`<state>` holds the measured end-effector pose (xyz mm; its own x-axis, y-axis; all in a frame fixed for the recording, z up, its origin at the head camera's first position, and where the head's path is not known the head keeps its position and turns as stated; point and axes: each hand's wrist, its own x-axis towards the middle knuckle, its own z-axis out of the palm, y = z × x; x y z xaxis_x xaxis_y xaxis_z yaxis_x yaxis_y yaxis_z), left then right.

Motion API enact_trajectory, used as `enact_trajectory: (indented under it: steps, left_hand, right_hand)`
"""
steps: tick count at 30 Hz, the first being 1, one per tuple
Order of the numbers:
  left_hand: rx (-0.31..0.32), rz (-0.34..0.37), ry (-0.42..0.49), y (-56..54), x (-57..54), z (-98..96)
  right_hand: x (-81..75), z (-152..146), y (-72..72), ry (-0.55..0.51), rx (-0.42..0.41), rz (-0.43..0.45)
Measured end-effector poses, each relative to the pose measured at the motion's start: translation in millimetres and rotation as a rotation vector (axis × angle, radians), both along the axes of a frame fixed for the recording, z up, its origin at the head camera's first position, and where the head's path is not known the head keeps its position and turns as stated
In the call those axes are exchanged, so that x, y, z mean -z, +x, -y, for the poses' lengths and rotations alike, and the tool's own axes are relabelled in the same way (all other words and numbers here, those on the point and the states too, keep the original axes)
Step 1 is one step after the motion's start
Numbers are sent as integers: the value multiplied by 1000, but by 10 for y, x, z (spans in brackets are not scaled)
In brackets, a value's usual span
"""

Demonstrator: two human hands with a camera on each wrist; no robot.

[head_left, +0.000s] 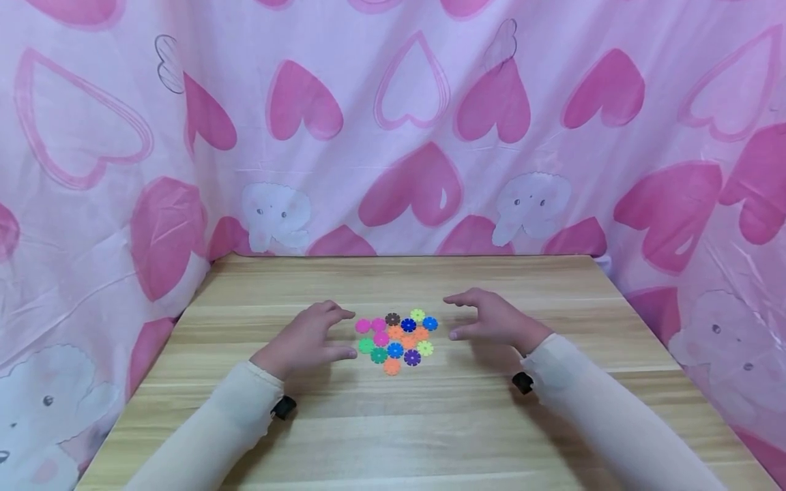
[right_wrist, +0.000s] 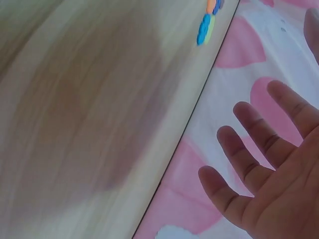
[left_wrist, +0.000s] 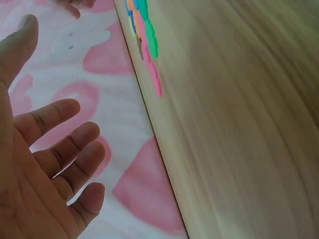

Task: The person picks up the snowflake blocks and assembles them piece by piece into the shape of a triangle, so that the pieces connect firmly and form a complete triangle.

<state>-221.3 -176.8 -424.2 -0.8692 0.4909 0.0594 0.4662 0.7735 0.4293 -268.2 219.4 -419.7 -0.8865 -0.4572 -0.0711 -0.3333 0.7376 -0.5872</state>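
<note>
Small notched plastic discs in several colours lie flat in a cluster on the wooden table. Pink discs and green discs are on the left of it, orange discs in the middle, a light blue disc at the right. My left hand hovers just left of the cluster, thumb and fingers apart, holding nothing. On the other side my right hand is held the same way, also with nothing in it. Both palms face inward, fingers loosely extended, as the left wrist and right wrist views confirm.
A pink curtain with hearts and elephants hangs behind the table's far edge and along both sides. Dark wrist cameras sit under the cream sleeves.
</note>
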Motion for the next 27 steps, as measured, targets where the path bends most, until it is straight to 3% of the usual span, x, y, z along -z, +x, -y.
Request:
enact_trajectory:
  steps: [6, 12, 27]
  left_hand:
    - [14, 65, 16, -41, 65, -141]
    - [17, 78, -9, -89, 165, -243]
    - [-68, 180, -111, -168, 153, -426]
  right_hand:
    - [45, 136, 26, -5, -3, 49]
    - [64, 278, 43, -21, 43, 153]
    - [134, 493, 48, 82, 9, 172]
